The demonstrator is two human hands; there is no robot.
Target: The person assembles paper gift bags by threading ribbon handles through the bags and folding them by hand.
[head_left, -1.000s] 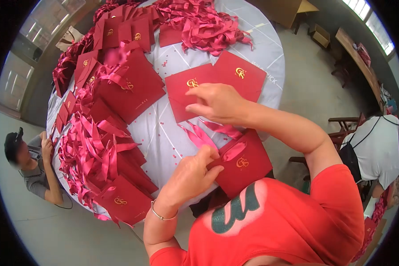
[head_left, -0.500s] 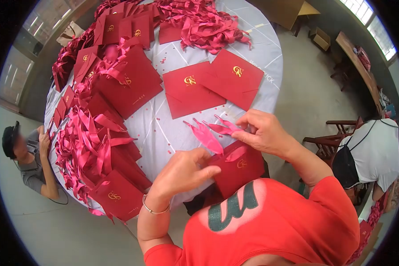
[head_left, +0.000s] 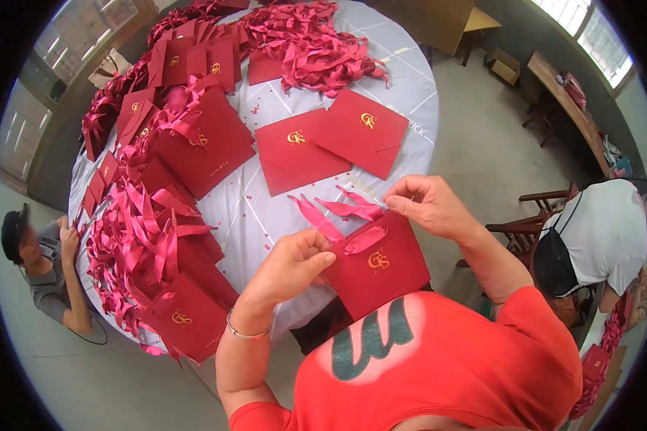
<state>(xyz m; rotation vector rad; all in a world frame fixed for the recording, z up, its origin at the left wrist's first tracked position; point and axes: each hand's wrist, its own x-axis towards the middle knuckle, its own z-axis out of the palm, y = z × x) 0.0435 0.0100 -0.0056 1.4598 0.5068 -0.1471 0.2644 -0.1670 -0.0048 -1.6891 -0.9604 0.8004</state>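
Keeping the bag [head_left: 392, 280] square to the body, probably: it sits lower centre, over the near edge of the table [head_left: 248, 215], low part up against the shirt [head_left: 438, 359]. Logo [head_left: 377, 260] faces up. Right hand [head_left: 433, 208] at its top right corner, thumb and finger close together; can't tell if the rim is between them. Left hand [head_left: 289, 267] by the top left corner, fingers curled, thumb next to the edge; can't tell if it's clamped. Looks like a two-corner hold to keep the top flat and the ribbons [head_left: 354, 207] clear. Their tails point at mid-table, one band lies across the bag front.

Two bags [head_left: 363, 136] overlap upper centre, likely parked out of the way. Pile [head_left: 140, 244] fills the left side.

Hard to see: ribbon attachment points, bag underside, left fingertips (curled under). Ribbon heap [head_left: 331, 57] buries whatever's below. Worker [head_left: 615, 233] at right is partly cut off by the lens edge.
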